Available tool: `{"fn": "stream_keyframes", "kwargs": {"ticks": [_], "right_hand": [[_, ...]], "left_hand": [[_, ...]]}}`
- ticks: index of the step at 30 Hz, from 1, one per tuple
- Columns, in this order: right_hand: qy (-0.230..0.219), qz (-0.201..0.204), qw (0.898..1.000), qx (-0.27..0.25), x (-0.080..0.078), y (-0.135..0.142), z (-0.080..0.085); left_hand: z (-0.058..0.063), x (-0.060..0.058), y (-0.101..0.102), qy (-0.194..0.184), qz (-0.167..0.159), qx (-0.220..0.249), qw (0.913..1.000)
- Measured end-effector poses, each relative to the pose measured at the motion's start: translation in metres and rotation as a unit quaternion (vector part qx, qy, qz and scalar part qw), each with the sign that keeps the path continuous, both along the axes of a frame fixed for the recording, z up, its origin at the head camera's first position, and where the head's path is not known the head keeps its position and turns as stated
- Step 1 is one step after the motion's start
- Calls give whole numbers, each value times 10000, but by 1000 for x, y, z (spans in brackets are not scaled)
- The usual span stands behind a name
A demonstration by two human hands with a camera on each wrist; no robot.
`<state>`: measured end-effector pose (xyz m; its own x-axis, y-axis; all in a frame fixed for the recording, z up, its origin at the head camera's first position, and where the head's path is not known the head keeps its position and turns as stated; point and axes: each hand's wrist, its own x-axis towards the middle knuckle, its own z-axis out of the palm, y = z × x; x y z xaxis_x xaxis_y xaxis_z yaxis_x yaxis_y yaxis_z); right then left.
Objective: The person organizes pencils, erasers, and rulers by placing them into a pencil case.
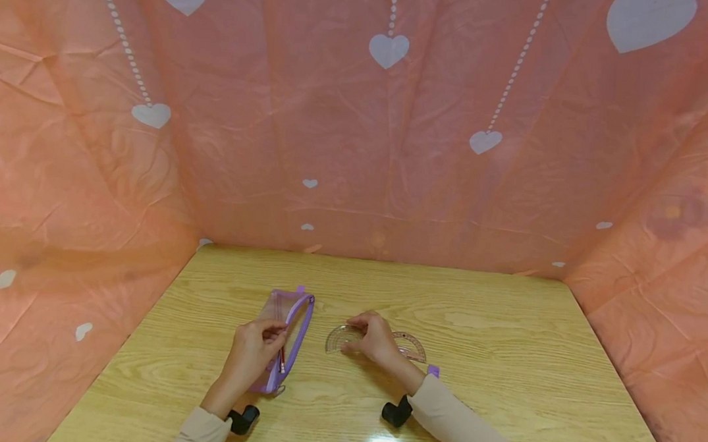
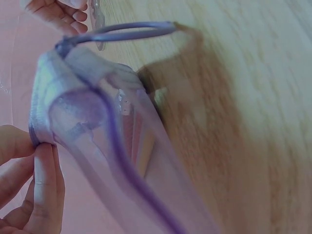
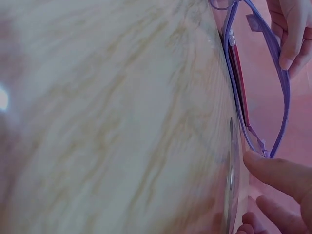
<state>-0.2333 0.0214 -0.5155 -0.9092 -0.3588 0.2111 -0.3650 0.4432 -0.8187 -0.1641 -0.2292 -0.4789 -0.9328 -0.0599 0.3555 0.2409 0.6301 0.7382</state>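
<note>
A translucent purple pencil pouch [image 1: 270, 309] lies left of the table's middle, its zipped mouth gaping. My left hand [image 1: 251, 353] pinches the zipper edge of this pouch between thumb and fingers. Inside it, a red pencil [image 3: 239, 80] shows through the opening. My right hand [image 1: 375, 340] is spread over a clear protractor [image 1: 335, 339], thumb at its near side and fingers at its far side. Seen from the right wrist, the thumb [image 3: 280, 174] hangs close above that protractor, which lies nearly flat. A second, pinkish protractor [image 1: 410, 346] sits beside the right wrist, partly hidden by it.
A small purple tab [image 1: 433, 370] sticks out past the right forearm, which hides whatever it belongs to. The wood-grain table [image 1: 503, 333] is bordered by an orange-pink cloth [image 1: 334, 128] printed with white hearts at the back and sides.
</note>
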Motion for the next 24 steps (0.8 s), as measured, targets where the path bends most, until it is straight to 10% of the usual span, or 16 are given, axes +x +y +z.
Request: {"fn": "stream_keyframes", "kwargs": {"ticks": [24], "right_hand": [[-40, -67, 9964, 847, -2, 0, 4]], "left_hand": [[-2, 0, -1, -30, 60, -48, 10000]]}}
